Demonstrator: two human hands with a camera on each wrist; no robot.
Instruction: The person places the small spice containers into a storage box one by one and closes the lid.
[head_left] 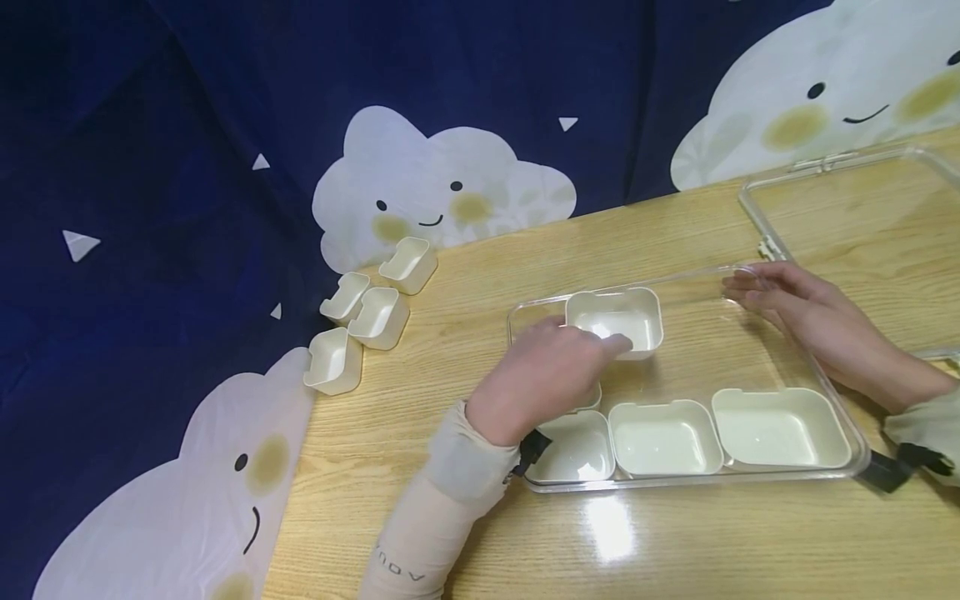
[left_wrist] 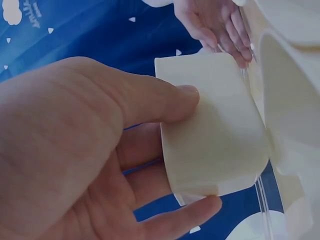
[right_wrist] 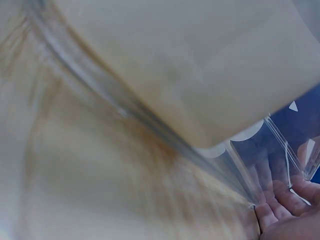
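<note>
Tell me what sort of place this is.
Probably a room indoors, perhaps a home, though the pictures don't settle that: a wood-grain table, a blue cloud-print cloth behind it, and a clear box with cream bins.

A person's left hand (head_left: 540,375) pinches, forearm (head_left: 431,512) angled toward one o'clock; the right hand (head_left: 810,312), fingers (head_left: 741,285) extended, points toward ten.

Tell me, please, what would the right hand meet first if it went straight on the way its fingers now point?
Most likely the wall of the clear box, near its far right corner. The right hand is close beside it; through transparent plastic, I cannot tell whether they already touch.
</note>
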